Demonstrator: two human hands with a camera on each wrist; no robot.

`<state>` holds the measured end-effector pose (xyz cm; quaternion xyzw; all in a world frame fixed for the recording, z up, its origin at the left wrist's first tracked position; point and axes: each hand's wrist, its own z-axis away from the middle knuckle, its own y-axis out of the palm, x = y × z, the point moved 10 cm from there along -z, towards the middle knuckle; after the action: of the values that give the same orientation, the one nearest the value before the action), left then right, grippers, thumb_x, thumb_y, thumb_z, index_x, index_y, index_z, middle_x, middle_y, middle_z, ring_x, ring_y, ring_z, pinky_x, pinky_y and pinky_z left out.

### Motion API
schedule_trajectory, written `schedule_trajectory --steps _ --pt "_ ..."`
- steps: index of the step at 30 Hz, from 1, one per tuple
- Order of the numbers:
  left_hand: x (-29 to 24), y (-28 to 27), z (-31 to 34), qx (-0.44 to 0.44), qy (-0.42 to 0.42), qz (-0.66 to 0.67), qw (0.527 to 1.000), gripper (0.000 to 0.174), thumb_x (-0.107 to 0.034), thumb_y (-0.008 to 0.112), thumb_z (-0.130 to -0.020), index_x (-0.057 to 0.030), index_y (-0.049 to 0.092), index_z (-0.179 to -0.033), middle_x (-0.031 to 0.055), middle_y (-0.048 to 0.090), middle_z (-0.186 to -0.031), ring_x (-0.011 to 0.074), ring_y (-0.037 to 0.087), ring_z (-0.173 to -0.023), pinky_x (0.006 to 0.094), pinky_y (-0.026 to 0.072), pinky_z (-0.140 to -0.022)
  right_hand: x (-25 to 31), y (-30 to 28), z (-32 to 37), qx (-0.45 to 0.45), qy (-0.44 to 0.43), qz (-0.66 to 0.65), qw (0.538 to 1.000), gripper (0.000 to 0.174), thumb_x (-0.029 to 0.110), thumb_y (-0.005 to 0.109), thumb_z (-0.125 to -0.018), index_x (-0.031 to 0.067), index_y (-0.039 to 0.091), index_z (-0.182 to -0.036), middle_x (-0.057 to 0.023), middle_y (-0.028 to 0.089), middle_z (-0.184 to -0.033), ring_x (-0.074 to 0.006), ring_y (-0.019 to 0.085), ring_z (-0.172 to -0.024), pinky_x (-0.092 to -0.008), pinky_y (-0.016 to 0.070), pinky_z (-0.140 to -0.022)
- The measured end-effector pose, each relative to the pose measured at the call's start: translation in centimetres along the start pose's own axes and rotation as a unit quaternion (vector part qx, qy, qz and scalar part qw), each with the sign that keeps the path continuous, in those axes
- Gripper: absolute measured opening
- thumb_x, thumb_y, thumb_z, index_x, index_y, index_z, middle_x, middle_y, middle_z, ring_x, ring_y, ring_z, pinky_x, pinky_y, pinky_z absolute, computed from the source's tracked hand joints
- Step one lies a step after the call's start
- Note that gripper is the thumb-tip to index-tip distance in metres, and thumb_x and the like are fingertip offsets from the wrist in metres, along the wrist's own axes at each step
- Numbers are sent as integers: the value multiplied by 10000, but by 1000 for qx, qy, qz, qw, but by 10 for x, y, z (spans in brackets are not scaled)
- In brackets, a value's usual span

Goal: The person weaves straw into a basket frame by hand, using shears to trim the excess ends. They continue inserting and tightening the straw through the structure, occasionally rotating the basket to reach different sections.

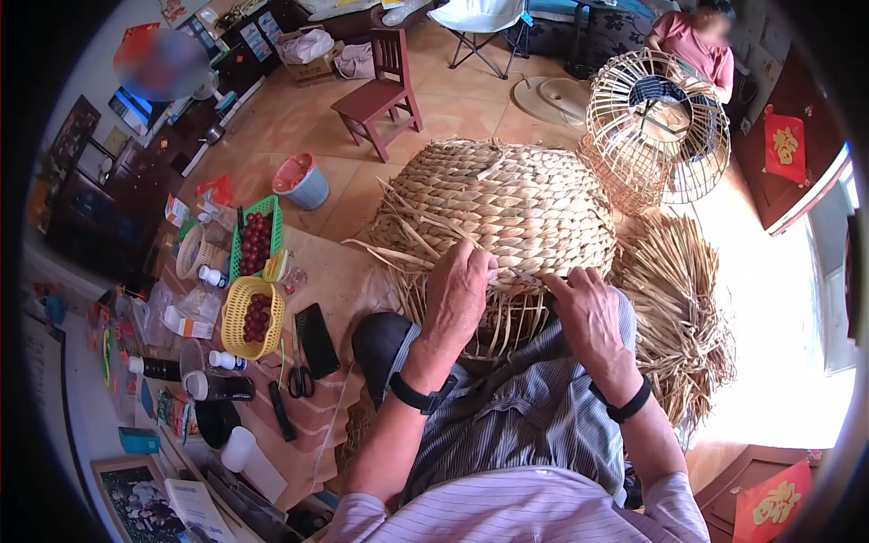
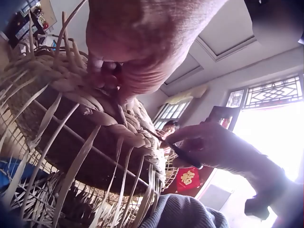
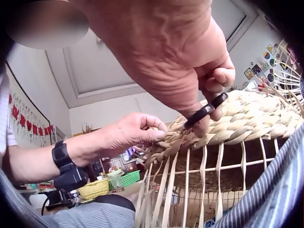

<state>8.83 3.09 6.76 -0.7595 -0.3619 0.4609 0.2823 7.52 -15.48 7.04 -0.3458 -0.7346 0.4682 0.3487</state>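
Note:
A large basket of braided straw (image 1: 507,204) lies across the person's lap, its thick plaited edge turned toward the body. Loose strands (image 2: 76,166) hang down from that edge over a thin frame. At the edge, the left hand (image 1: 455,290) pinches the straw between thumb and fingers. Close to its right, the right hand (image 1: 593,312) grips small black-handled scissors (image 3: 199,116), thumb and finger at the handles. In the left wrist view the scissors' tip points at the braid beside the left hand.
To the left, a table (image 1: 312,258) bears a yellow basket (image 1: 228,317) and a green basket (image 1: 276,226) of dark red fruit, a phone (image 1: 317,339) and other scissors (image 1: 300,382). A straw bundle (image 1: 679,308) lies right. Another person (image 1: 697,45) sits behind an open frame (image 1: 602,100).

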Motion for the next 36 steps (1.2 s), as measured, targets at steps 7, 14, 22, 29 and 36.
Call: schedule_trajectory --steps 7,14,22,29,36 --pt "-7 3 3 -12 48 -32 998 179 9 709 -961 -53 619 -1102 129 642 -1074 364 713 -993 492 579 -829 3 -9 2 -2 15 -17 1000 437 83 726 -882 128 706 -1316 -138 604 -1014 -351 635 -1007 -486 553 -749" --pt "15 21 10 -12 0 20 1000 96 -84 594 -1044 -58 620 -1132 185 638 -1092 422 666 -1044 508 540 -863 9 -2 -5 -3 -15 4 1000 454 56 725 -872 153 723 -1316 -138 585 -1039 -360 626 -1033 -491 569 -751" --pt "3 17 6 -31 16 -14 999 156 -69 722 -997 -54 587 -1076 144 636 -995 365 702 -911 506 551 -752 21 -4 -10 -24 -39 44 998 379 64 653 -943 93 713 -1317 -163 564 -1069 -356 608 -1047 -474 532 -775" --pt "20 -24 2 -70 -38 127 989 129 -80 693 -1059 -63 597 -1143 167 734 -994 368 766 -912 479 587 -774 11 1 -8 34 37 -46 998 392 74 795 -865 117 761 -1254 -164 668 -997 -369 691 -973 -484 565 -806" --pt "75 -26 -7 -64 -104 123 985 209 -59 648 -1080 -37 620 -1287 207 757 -1066 380 772 -989 493 592 -842 -7 20 0 68 127 -259 955 408 22 823 -873 43 781 -1278 -221 820 -1097 -365 804 -991 -429 612 -887"
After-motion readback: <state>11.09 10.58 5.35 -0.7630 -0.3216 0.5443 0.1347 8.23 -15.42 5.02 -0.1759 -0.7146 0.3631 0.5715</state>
